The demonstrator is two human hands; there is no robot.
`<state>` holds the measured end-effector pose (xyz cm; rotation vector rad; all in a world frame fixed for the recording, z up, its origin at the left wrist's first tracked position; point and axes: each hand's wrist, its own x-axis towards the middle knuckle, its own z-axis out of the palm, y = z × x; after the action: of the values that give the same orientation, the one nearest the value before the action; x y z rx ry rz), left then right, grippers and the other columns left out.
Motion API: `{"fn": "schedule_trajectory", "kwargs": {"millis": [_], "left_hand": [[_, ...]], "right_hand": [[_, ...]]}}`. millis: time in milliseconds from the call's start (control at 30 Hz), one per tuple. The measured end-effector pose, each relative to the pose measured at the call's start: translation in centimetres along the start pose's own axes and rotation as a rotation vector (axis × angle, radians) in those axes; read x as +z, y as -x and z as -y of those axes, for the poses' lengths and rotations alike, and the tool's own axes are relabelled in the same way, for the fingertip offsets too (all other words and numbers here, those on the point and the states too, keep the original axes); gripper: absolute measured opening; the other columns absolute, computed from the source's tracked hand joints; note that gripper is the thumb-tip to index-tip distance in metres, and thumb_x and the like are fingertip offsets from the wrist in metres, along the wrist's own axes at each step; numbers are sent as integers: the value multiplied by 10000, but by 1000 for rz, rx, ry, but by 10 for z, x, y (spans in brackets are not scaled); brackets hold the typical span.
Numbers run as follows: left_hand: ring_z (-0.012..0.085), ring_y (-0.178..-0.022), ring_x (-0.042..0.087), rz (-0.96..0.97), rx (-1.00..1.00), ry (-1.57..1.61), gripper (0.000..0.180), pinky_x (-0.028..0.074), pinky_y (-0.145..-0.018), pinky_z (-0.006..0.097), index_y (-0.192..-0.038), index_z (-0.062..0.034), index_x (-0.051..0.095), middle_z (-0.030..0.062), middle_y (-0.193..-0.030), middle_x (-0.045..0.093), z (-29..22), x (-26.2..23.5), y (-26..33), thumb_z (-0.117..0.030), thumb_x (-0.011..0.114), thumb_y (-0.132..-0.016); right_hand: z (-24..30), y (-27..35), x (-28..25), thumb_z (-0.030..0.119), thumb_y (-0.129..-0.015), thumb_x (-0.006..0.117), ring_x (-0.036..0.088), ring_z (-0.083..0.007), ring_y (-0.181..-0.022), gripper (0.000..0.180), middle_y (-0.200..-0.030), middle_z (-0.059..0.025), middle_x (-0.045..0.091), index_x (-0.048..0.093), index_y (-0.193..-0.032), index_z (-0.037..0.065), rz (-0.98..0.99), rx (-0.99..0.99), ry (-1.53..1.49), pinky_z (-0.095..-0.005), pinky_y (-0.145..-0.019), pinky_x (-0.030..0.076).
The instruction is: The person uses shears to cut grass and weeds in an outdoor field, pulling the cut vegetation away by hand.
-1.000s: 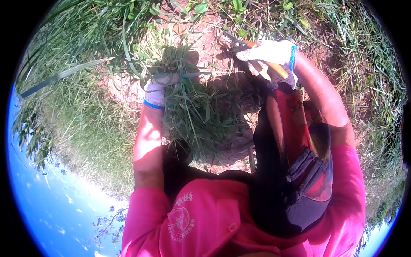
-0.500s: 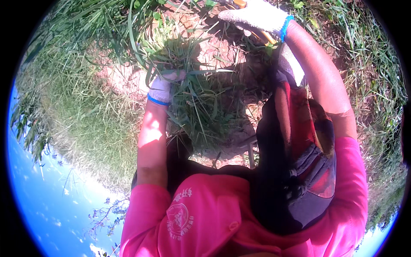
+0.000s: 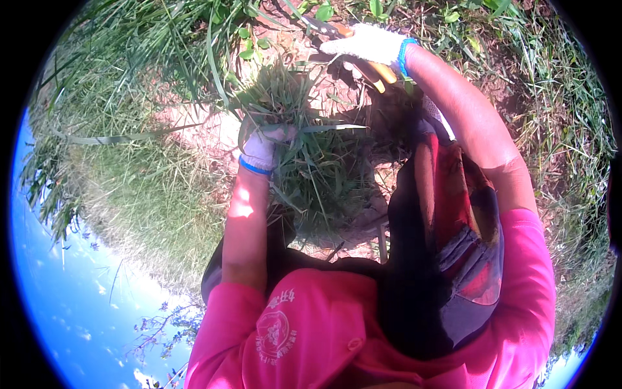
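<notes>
My left hand (image 3: 260,149), in a white knit glove with a blue cuff, is closed round a thick bunch of cut-looking green grass (image 3: 317,165). The long blades hang out both sides of the fist and shade the soil beneath. Farther off and to the right, my right hand (image 3: 369,45), gloved alike, grips a pair of garden shears (image 3: 387,72) with orange-yellow handles. Their dark blades point up and left, toward the standing grass, and part of the handles is hidden under the glove. The two hands are well apart.
Tall grass (image 3: 149,39) stands at the far left, with small broad-leaved plants (image 3: 249,45) beside bare reddish soil (image 3: 330,91). Dry, trodden grass (image 3: 557,129) covers the right side. My bent leg in dark trousers (image 3: 421,279) rises between my arms, close to the right forearm.
My left hand has shifted right and a little nearer with the grass bunch. My right hand, with the shears, has come nearer and slightly left, showing more of the tool.
</notes>
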<state>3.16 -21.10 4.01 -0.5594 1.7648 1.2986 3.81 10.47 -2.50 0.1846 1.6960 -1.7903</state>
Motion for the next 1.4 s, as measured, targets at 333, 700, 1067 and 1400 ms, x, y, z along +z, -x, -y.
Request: {"fn": "schedule_trajectory", "kwargs": {"millis": [333, 700, 1067, 1400], "left_hand": [[195, -1110, 585, 32, -150, -160, 389, 397, -994, 298, -1176, -38, 667, 124, -1178, 665, 69, -9, 15, -322, 616, -914], [364, -856, 667, 318, 145, -1126, 395, 546, -742, 414, -1179, -233, 662, 227, -934, 666, 90, 72, 0, -73, 475, -870], [225, -1036, 625, 44, 85, -34, 453, 491, -934, 362, -1204, 34, 600, 132, -1135, 658, 21, 36, 37, -115, 668, -781], [240, -1212, 505, 343, 302, -116, 710, 470, -1000, 402, -1407, -100, 410, 82, -1355, 494, 60, 7, -20, -219, 735, -787]], "right_hand": [[-43, 66, -14, 576, -816, 673, 550, -121, -577, 528, -624, -12, 569, 615, -772, 53, -194, 24, 25, -290, -582, 470], [-30, 100, 9, 537, -799, 715, 571, -111, -568, 502, -666, -28, 626, 649, -755, 41, -126, 207, -18, -276, -548, 467], [-48, 73, 15, 769, -736, 569, 615, -220, -763, 751, -803, -100, 678, 715, -846, 41, 221, 269, 258, -366, -739, 467], [-100, 1, 45, 546, -860, 616, 620, -201, -865, 561, -968, -97, 679, 641, -1148, 64, 309, 23, 206, -350, -808, 479]]}}
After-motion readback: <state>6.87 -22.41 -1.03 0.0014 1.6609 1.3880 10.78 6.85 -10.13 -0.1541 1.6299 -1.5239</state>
